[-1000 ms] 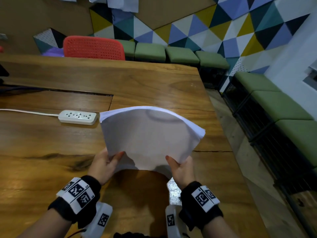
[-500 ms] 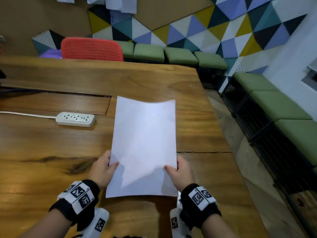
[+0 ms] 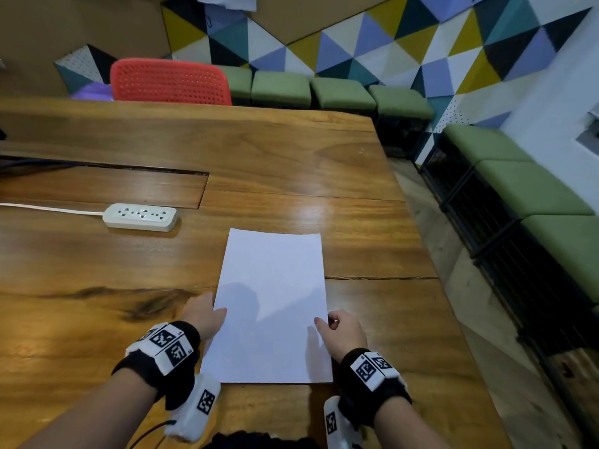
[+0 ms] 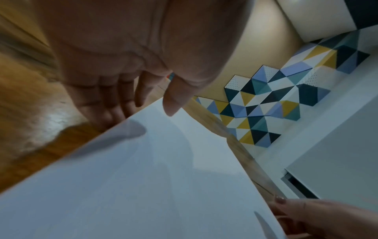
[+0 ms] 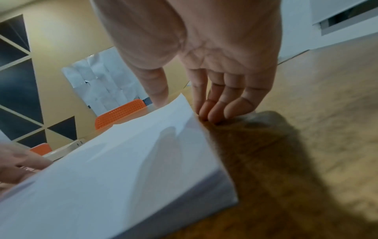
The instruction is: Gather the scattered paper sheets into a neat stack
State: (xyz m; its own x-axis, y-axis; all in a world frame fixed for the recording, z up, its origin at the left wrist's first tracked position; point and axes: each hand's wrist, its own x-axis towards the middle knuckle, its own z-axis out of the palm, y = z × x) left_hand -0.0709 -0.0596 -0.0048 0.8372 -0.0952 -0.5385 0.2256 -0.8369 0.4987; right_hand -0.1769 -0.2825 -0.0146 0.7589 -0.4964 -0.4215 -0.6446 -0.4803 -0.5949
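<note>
The paper stack (image 3: 270, 306) lies flat on the wooden table (image 3: 97, 319), squared up between the two hands. The left hand (image 3: 204, 315) sits at the stack's left edge, thumb lying over the top sheet, fingers (image 4: 114, 103) reaching down along the edge to the table. The right hand (image 3: 342, 328) mirrors it at the right edge, thumb on top, fingertips (image 5: 214, 113) against the wood. Both grasp the stack loosely. A power strip (image 3: 141, 217) lies beyond the left hand.
</note>
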